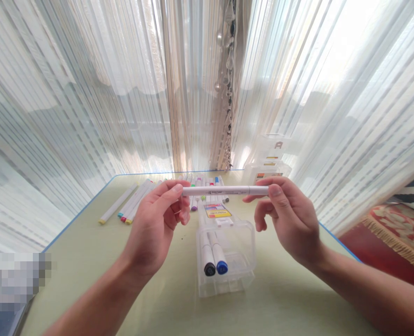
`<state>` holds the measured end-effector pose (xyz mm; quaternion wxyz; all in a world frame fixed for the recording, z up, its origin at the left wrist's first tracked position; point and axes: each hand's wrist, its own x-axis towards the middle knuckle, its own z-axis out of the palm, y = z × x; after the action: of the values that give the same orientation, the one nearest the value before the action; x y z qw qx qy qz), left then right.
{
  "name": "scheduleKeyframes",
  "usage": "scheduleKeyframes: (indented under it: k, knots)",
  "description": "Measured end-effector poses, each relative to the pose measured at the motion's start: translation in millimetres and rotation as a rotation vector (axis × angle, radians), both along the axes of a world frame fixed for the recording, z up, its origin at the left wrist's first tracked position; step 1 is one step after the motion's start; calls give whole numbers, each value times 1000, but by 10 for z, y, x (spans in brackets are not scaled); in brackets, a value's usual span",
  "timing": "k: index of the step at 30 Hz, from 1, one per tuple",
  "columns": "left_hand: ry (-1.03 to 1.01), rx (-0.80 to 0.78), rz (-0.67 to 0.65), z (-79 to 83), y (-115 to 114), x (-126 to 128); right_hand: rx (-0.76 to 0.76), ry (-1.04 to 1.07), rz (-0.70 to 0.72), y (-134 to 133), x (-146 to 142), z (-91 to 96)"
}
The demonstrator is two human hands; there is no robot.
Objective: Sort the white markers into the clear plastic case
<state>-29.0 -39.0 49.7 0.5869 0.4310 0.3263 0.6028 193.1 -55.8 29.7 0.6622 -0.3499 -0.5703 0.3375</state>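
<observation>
A white marker (224,190) is held level above the table, stretched between both hands. My left hand (158,219) pinches its left end between thumb and fingers. At the other end, the thumb and forefinger of my right hand (291,219) grip the marker, hiding its tip. Below it stands a clear plastic case (244,252) with its lid open toward the back. Inside lie two white markers, one with a black end (210,269) and one with a blue end (222,267), side by side on the left.
Several white markers with coloured ends (118,204) lie on the pale green table (98,270) at the left. More markers (212,185) lie behind the case. Another clear case (268,170) stands at the back right. Striped curtains (130,84) hang behind the table.
</observation>
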Motion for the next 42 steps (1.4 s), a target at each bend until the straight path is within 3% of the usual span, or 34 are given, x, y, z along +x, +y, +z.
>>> scheduleKeyframes:
  k: [42]
  knots:
    - [20,-11,8,-5,-8,-2,-13,-10,5,-9,10,4]
